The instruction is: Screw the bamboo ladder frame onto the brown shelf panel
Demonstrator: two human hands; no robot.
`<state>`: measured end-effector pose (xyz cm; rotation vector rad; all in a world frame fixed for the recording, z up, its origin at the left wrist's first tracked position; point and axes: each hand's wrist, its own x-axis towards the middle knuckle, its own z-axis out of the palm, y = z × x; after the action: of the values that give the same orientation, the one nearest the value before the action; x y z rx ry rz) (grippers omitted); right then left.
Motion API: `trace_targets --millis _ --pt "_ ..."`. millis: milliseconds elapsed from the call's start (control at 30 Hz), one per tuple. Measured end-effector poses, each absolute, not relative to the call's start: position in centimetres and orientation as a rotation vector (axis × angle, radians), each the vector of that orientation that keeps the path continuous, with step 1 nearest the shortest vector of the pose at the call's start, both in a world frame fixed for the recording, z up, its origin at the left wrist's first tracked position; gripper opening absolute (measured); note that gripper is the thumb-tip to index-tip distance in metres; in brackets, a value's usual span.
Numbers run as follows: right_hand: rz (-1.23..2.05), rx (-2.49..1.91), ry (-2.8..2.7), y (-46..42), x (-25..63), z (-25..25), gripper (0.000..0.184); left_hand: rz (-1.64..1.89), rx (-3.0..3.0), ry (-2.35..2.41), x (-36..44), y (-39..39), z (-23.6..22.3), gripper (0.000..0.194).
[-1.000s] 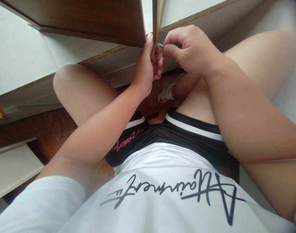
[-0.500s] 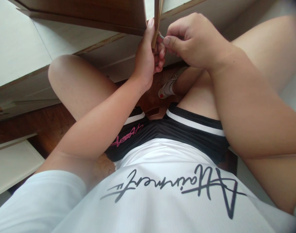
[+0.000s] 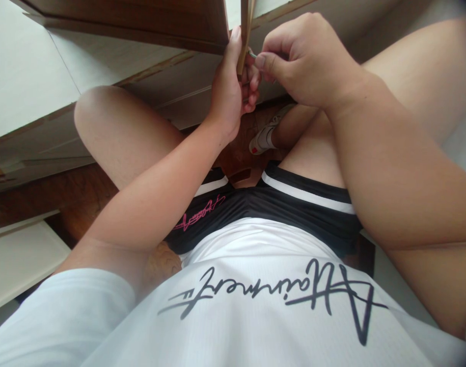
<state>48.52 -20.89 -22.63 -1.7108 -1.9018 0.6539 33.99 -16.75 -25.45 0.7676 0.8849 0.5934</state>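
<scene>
My left hand (image 3: 228,94) is closed around the lower end of a narrow wooden board (image 3: 245,43), thumb on its near side and fingers curled behind it. A thin, shiny metal piece (image 3: 252,54) sticks out from the board's right face, too small for me to tell its kind. The thumb and forefinger of my right hand (image 3: 309,61) pinch its outer end, just right of my left fingers. Left of the board, a dark brown wooden panel (image 3: 141,23) stands tilted, its corner close to my left thumb.
A pale tabletop (image 3: 30,66) with a worn wooden edge stretches in front of my knees. My bent legs lie on both sides of my hands, and a shoe (image 3: 261,141) is below them on the brown floor. At lower left is a white board-like surface (image 3: 26,260).
Both hands, the narrow board and the panel sit very slightly higher in view. My right hand has tilted a little, still pinching the metal piece; my left grip is the same.
</scene>
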Motion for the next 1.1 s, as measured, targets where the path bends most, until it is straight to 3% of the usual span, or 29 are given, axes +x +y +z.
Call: trace_targets --millis 900,1100 --pt "0.460 -1.788 -1.958 -21.13 48.69 -22.55 0.024 0.655 0.774 0.805 34.02 -16.76 -26.12 0.052" --pt "0.606 -1.695 -1.833 -21.14 48.54 -22.72 0.020 0.622 0.788 0.847 34.02 -16.76 -26.01 0.053"
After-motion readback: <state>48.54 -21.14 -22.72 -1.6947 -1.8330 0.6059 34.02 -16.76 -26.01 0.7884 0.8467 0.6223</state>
